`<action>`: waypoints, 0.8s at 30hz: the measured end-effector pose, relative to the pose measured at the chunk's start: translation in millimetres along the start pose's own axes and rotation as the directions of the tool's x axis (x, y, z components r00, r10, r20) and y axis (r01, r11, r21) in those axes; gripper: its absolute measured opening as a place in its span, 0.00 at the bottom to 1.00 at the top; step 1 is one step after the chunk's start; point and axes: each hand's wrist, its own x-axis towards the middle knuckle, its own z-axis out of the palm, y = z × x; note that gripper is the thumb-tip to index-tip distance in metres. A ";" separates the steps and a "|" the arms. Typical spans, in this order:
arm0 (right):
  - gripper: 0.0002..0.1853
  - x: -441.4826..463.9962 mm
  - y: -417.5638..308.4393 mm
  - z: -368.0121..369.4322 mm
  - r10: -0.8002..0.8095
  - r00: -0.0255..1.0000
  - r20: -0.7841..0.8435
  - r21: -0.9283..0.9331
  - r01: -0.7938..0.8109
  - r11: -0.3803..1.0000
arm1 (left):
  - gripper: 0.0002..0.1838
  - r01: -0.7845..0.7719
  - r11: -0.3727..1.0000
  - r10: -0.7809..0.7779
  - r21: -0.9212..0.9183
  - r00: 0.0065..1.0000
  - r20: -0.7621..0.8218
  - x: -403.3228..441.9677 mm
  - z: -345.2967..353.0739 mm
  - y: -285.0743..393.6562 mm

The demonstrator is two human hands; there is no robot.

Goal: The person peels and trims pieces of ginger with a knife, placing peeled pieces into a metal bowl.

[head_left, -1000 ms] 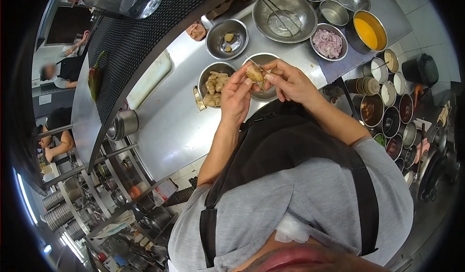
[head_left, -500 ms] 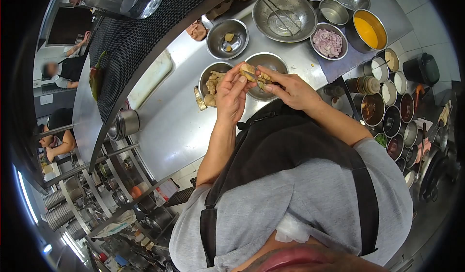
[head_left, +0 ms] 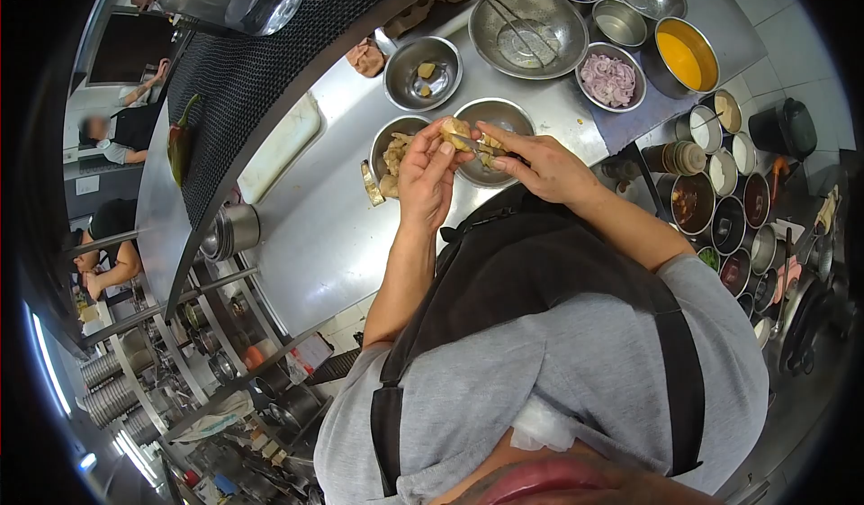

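A pale brown piece of ginger [head_left: 456, 132] is between the fingers of my left hand [head_left: 427, 176]. My right hand [head_left: 545, 165] grips a small knife [head_left: 469, 144], its blade against the ginger. Below both hands is a metal bowl [head_left: 519, 114] with some scraps in it. To its left another metal bowl [head_left: 389, 134] holds unpeeled-looking ginger, partly hidden by my left hand. Farther back a third bowl [head_left: 436, 53] contains a couple of yellowish pieces.
A strainer bowl [head_left: 487, 30] with tongs, a bowl of sliced onion [head_left: 610, 80] and a pot of orange liquid [head_left: 686, 55] stand at the back right. Several containers sit at the right. A raised shelf [head_left: 229, 100] with a green pepper [head_left: 183, 140] borders the left. A person is far left.
Both hands have shifted slightly left, uncovering more of the bowl below. The knife blade has turned from pointing up and away to lying across the ginger.
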 end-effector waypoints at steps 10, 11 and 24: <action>0.25 9.5 -0.3 4.3 -0.003 1.000 -0.016 0.038 0.004 0.999 | 0.18 0.017 1.000 -0.017 0.026 1.000 0.007 -2.4 -1.3 -9.5; 0.23 10.6 -0.2 5.0 0.012 1.000 -0.014 0.036 -0.011 0.999 | 0.18 0.017 0.999 -0.017 0.029 1.000 -0.007 -3.4 -1.5 -9.0; 0.16 15.3 3.8 0.5 0.315 0.926 0.206 0.439 -0.375 0.816 | 0.18 0.106 0.994 -0.107 0.017 0.993 0.048 -2.2 -14.6 -19.8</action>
